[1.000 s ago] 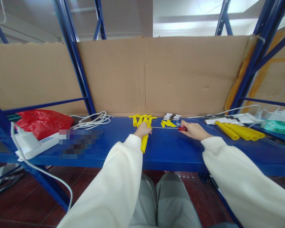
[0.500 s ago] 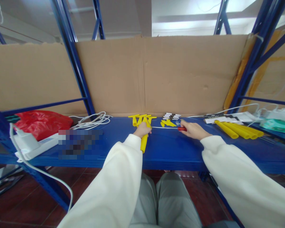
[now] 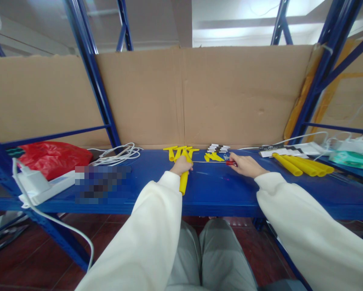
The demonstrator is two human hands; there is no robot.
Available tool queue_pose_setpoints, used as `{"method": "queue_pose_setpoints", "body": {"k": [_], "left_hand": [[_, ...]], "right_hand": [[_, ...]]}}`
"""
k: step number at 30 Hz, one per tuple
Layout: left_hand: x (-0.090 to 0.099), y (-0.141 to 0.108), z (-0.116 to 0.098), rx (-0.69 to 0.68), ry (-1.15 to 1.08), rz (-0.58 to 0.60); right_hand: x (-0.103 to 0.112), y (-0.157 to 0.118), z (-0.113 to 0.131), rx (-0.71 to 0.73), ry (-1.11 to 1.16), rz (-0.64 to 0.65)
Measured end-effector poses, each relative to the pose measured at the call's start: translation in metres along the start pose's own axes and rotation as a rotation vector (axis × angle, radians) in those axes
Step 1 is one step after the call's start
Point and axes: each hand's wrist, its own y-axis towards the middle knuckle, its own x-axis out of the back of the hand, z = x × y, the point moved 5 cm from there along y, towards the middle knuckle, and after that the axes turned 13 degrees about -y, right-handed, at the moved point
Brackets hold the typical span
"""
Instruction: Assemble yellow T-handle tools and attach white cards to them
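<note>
My left hand (image 3: 181,165) is wrapped round a yellow tube (image 3: 183,185) that lies slanted over the blue shelf. In my right hand (image 3: 243,165) is the red handle of a screwdriver (image 3: 210,162); its thin shaft points left and its tip reaches the tube beside my left fingers. Behind my left hand stand several yellow T-shaped pieces (image 3: 171,153). Small yellow parts (image 3: 214,157) lie between my hands, in front of a stack of black-and-white pieces (image 3: 218,148). Tiny screws (image 3: 226,156) are near my right fingertips.
Several yellow tubes (image 3: 294,165) lie at the right beside white strips (image 3: 302,149). Coiled white cable (image 3: 123,154), a red bag (image 3: 57,158) and a white power strip (image 3: 55,186) are at the left. Cardboard (image 3: 229,93) stands along the back between blue posts.
The screwdriver handle has turned slightly in my right fingers. Both hands stay in nearly the same places.
</note>
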Motion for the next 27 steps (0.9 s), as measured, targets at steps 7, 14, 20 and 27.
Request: {"method": "queue_pose_setpoints", "body": {"k": [7, 14, 20, 27], "left_hand": [[0.000, 0.000, 0.000, -0.009, -0.008, -0.022], [0.000, 0.003, 0.001, -0.019, 0.012, -0.005], [-0.001, 0.009, 0.006, -0.013, -0.002, 0.010], [0.000, 0.003, 0.002, -0.012, 0.000, -0.009]], "right_hand": [[-0.002, 0.001, 0.001, 0.082, -0.003, -0.097], [-0.004, 0.000, -0.002, 0.021, 0.020, -0.062], [-0.001, 0.000, -0.001, 0.062, 0.013, -0.101], [-0.004, 0.000, -0.002, 0.021, 0.028, -0.062]]}}
